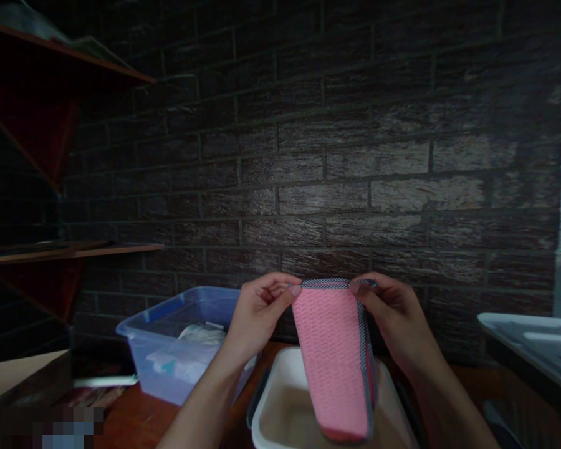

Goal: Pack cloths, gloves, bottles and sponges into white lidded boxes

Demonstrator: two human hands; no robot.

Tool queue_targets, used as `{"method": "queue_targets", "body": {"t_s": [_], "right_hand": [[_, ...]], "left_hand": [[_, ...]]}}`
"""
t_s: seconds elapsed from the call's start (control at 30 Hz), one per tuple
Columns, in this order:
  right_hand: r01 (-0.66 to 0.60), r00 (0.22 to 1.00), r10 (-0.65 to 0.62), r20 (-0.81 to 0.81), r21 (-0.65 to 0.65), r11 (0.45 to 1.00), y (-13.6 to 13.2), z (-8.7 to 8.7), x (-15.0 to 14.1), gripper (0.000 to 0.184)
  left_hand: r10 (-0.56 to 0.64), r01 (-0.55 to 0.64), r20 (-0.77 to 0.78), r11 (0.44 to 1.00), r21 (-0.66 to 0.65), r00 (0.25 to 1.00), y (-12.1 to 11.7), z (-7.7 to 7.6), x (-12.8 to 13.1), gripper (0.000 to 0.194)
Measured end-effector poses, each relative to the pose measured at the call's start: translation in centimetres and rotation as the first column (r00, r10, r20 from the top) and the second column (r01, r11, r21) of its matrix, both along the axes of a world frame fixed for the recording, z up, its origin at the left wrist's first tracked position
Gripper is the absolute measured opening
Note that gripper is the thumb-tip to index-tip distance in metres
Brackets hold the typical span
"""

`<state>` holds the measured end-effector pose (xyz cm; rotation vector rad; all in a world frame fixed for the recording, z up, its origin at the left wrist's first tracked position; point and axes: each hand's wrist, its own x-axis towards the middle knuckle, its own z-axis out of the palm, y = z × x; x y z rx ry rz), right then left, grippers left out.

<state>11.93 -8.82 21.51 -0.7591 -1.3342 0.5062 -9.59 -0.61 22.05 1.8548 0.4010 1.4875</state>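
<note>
A pink textured cloth with a black-and-white checked edge hangs folded between my hands. My left hand pinches its top left corner between thumb and fingers. At the top right corner, my right hand is closed on the same checked edge. Below the cloth stands a cream-coloured tub with dark side handles; the cloth's lower end hangs over its opening and hides part of the inside.
A translucent blue plastic bin holding white items stands left on the wooden table. Wooden shelves jut from the left. A cardboard box is at lower left, a pale-topped container at right. The dark brick wall rises behind.
</note>
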Motion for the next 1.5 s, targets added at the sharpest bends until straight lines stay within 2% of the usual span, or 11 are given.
{"method": "queue_targets", "body": {"t_s": [0.23, 0.47, 0.87, 1.3, 1.5], "right_hand": [[-0.022, 1.0, 0.021, 0.007, 0.006, 1.0, 0.8, -0.4, 0.5, 0.017], [0.006, 1.0, -0.006, -0.001, 0.046, 0.999, 1.0, -0.4, 0.5, 0.018], [0.065, 0.996, -0.07, 0.063, 0.088, 0.994, 1.6, -0.7, 0.7, 0.019], [-0.094, 0.988, 0.102, 0.112, -0.075, 0.993, 1.7, -0.9, 0.3, 0.028], [-0.111, 0.985, 0.119, 0.125, -0.069, 0.991, 1.5, -0.8, 0.4, 0.027]], "left_hand": [[0.039, -0.041, 0.075, 0.999, 0.016, 0.996, 0.4, -0.1, 0.0, 0.013], [0.117, -0.12, 0.075, 0.992, 0.033, 0.99, 0.5, -0.2, -0.1, 0.013], [0.109, -0.11, 0.054, 0.994, 0.019, 0.993, 0.2, -0.3, 0.1, 0.012], [0.15, -0.15, 0.068, 0.989, -0.003, 0.986, 0.1, -0.3, 0.0, 0.015], [0.155, -0.155, 0.059, 0.988, -0.004, 0.986, 0.2, -0.3, 0.0, 0.015]]}}
